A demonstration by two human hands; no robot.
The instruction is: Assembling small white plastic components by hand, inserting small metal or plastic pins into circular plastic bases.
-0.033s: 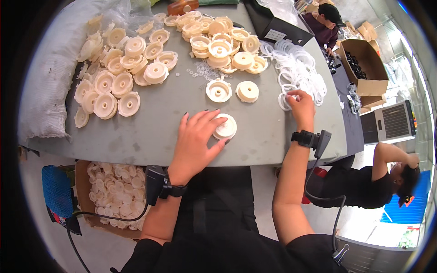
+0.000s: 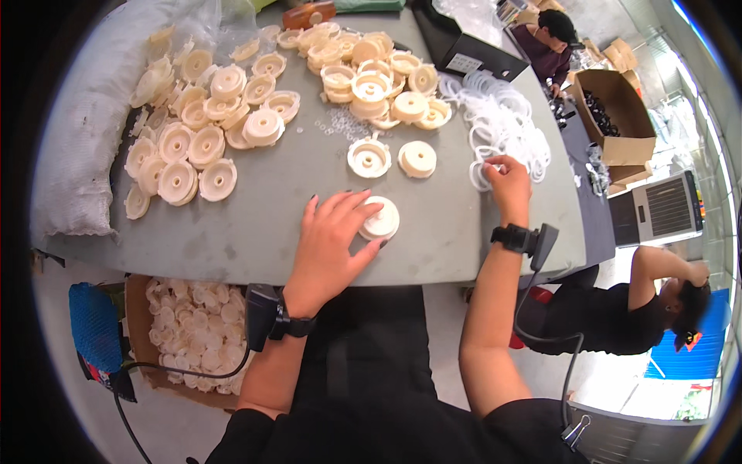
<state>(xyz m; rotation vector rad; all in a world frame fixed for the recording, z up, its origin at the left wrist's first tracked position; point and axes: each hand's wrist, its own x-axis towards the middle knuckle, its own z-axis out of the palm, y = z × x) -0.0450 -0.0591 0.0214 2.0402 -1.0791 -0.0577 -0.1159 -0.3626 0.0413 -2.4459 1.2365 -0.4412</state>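
My left hand [image 2: 331, 241] steadies a round, cream-white plastic part [image 2: 386, 222] on the table, fingertips over its top and thumb by its near edge. Thumb and index finger of my right hand [image 2: 510, 185] are closed on a translucent white ring [image 2: 477, 176] at the near side of a pile of such rings [image 2: 506, 116]. Just beyond the held part lie a cream round housing with a hollow centre [image 2: 369, 158] and a cream disc with a central hole [image 2: 418, 159], side by side.
Heaps of cream housings [image 2: 178, 141] and more round parts [image 2: 372, 85] cover the far table. Tiny clear rings [image 2: 345, 122] lie between. A black box [image 2: 471, 46] stands behind the ring pile. Below the table edge is a carton of white parts [image 2: 197, 329]. Two people are at the right.
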